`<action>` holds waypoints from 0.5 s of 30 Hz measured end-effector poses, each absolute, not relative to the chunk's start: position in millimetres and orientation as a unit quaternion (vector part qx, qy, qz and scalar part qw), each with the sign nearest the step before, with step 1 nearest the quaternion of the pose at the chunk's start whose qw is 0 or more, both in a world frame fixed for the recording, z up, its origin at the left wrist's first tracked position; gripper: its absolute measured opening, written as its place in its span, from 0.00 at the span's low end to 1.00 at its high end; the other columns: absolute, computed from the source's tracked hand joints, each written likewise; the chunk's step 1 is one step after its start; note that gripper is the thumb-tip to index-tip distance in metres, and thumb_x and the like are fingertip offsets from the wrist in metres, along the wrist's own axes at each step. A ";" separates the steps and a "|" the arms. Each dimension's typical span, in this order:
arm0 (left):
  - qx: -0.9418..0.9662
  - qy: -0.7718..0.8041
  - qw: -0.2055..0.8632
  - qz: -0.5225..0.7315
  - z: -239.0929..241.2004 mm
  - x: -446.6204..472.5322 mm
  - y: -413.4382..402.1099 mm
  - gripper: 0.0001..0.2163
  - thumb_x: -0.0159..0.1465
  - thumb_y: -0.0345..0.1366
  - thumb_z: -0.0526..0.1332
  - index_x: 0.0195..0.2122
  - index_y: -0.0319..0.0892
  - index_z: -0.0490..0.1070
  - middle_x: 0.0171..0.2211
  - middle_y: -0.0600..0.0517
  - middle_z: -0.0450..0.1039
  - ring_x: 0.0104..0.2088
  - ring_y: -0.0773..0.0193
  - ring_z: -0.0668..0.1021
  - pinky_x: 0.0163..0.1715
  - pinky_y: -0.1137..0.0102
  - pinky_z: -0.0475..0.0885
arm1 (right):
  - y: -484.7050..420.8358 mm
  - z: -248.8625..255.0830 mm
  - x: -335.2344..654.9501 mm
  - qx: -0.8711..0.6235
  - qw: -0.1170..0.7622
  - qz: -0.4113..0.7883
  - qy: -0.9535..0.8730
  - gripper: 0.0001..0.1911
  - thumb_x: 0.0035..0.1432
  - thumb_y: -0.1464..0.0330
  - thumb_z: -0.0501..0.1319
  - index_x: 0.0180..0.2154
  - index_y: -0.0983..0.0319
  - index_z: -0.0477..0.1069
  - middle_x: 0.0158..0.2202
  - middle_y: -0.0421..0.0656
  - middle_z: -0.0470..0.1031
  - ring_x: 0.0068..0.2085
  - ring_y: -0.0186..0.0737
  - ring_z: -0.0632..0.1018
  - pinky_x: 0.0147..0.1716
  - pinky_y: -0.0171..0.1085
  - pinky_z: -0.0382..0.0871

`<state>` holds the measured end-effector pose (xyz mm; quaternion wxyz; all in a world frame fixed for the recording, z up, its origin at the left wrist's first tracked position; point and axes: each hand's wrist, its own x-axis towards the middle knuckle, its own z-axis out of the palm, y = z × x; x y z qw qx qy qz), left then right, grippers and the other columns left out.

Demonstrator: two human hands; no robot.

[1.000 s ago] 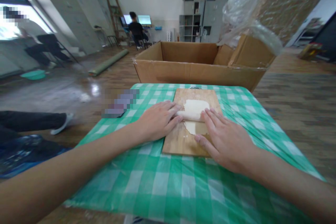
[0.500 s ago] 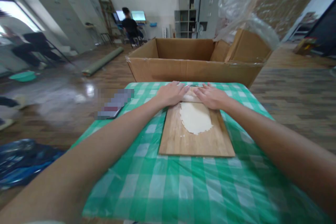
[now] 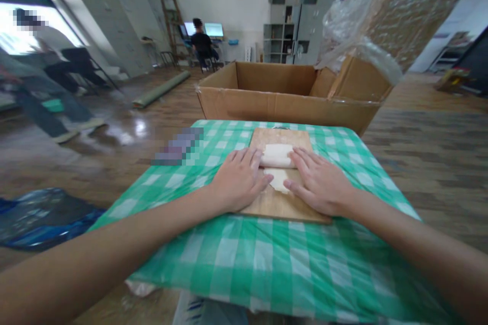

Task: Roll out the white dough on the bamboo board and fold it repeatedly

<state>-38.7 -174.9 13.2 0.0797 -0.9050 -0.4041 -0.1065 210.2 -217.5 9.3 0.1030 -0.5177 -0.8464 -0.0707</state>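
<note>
A sheet of pale dough (image 3: 279, 182) lies on a wooden cutting board (image 3: 290, 208). Across it rests a whitish rolling pin (image 3: 277, 161), its ends covered by my hands. My left hand (image 3: 240, 177) holds the left end, with fingers reaching over it and the thumb pointing inward above the dough. On the right end lies my right hand (image 3: 318, 180), held much the same way. White dough also shows at the pin's far side; whether it is wrapped on the pin I cannot tell.
A green checked cloth (image 3: 213, 249) covers the table. A blurred flat object (image 3: 179, 147) lies at its left edge. Beyond stands a large open cardboard box (image 3: 282, 104). One person (image 3: 204, 43) sits at monitors; another person (image 3: 46, 96) is walking at left.
Both hands have drawn the rolling pin back toward me, from the board's far end to its middle. The pin now covers part of the dough. A walking person has appeared at left.
</note>
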 end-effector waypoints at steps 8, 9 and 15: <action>-0.911 -0.402 0.030 -0.084 28.6 -60.1 -198.7 0.26 0.77 0.52 0.47 0.66 0.43 0.67 0.64 0.42 0.73 0.60 0.47 0.76 0.60 0.54 0.67 | -254.1 11.4 213.5 -0.500 0.123 -0.064 -0.855 0.41 0.74 0.47 0.46 0.72 0.71 0.58 0.72 0.60 0.60 0.73 0.58 0.62 0.70 0.59 0.59; -0.909 -0.408 0.024 -0.085 26.9 -60.2 -194.6 0.26 0.77 0.52 0.47 0.67 0.43 0.66 0.64 0.41 0.72 0.61 0.48 0.76 0.61 0.55 0.67 | -247.7 10.5 213.7 -0.502 0.121 -0.063 -0.854 0.41 0.75 0.47 0.45 0.72 0.72 0.58 0.73 0.60 0.60 0.74 0.58 0.61 0.71 0.59 0.58; -0.886 -0.454 0.028 -0.096 7.9 -51.1 -144.2 0.29 0.77 0.53 0.42 0.66 0.38 0.67 0.66 0.36 0.69 0.66 0.44 0.71 0.63 0.52 0.66 | -161.1 10.4 209.8 -0.518 0.087 -0.045 -0.850 0.39 0.77 0.50 0.39 0.69 0.73 0.63 0.71 0.60 0.63 0.73 0.56 0.63 0.71 0.54 0.58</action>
